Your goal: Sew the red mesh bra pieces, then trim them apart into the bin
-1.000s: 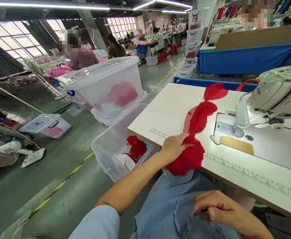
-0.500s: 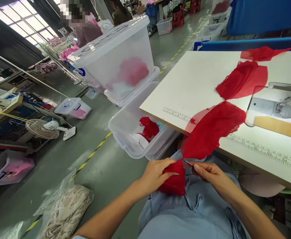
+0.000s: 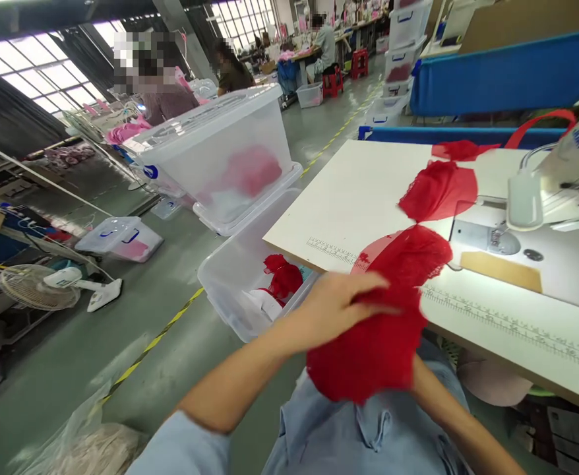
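Observation:
My left hand (image 3: 336, 307) is closed on a loose red fabric piece (image 3: 368, 363), which hangs down over my lap. The fingers lie across its upper edge and are slightly blurred. Behind that cloth my right hand is hidden; just its forearm (image 3: 448, 409) shows, so its fingers and anything in them cannot be seen. Right by my left fingertips lies another red piece with a lacy edge (image 3: 413, 254) on the white sewing table (image 3: 319, 211). Farther back, a similar red piece (image 3: 438, 191) touches it at a narrow point, leading toward the sewing machine (image 3: 527, 198).
Left of the table an open clear bin (image 3: 215, 277) holds red cloth. A lidded clear box (image 3: 220, 152) stands behind it. A fan (image 3: 42, 287) and a plastic bag (image 3: 101, 448) are on the floor at left. People sit at benches farther back.
My left hand has risen toward the table edge with the red piece, now spread out. My right hand, which held a thin metal tool, has gone behind the cloth. The view has tilted up.

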`<act>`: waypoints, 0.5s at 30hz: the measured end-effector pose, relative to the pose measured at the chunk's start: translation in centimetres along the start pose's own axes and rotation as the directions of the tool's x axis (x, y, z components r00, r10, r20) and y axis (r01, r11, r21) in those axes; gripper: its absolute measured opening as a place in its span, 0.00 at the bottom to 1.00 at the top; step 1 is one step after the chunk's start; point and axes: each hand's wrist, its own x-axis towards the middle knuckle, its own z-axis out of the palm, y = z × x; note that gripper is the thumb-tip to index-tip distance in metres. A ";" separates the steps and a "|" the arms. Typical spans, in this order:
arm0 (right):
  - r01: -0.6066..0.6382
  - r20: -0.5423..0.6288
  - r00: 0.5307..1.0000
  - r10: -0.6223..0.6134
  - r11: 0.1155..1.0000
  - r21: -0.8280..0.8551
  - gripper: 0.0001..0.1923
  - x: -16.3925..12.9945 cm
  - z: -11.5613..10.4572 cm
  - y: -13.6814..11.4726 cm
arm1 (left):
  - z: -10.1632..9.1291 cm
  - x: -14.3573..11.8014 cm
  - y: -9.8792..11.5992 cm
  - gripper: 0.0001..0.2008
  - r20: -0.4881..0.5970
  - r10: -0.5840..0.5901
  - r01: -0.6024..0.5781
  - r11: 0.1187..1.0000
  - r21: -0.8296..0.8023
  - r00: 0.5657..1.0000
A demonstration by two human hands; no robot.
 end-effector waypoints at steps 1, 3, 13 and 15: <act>0.008 0.003 1.000 -0.008 1.000 -0.020 0.25 -0.1 0.0 0.1 | -0.2 2.9 0.3 0.10 -0.032 0.068 -0.067 0.998 0.018 0.997; 0.019 0.020 1.000 -0.018 0.997 -0.069 0.24 -0.6 -0.1 0.1 | 0.2 8.6 0.1 0.13 -0.043 0.130 -0.122 0.981 0.149 0.991; 0.109 0.386 0.917 -0.096 0.994 -0.012 0.30 -3.9 -4.0 -4.7 | 3.7 10.2 -3.0 0.19 -0.166 -0.149 0.218 0.790 0.573 0.975; 0.145 0.410 0.894 -0.183 0.982 0.122 0.30 -4.0 -5.0 -5.4 | 3.2 5.8 -2.9 0.16 -0.074 -0.165 0.179 0.837 0.518 0.984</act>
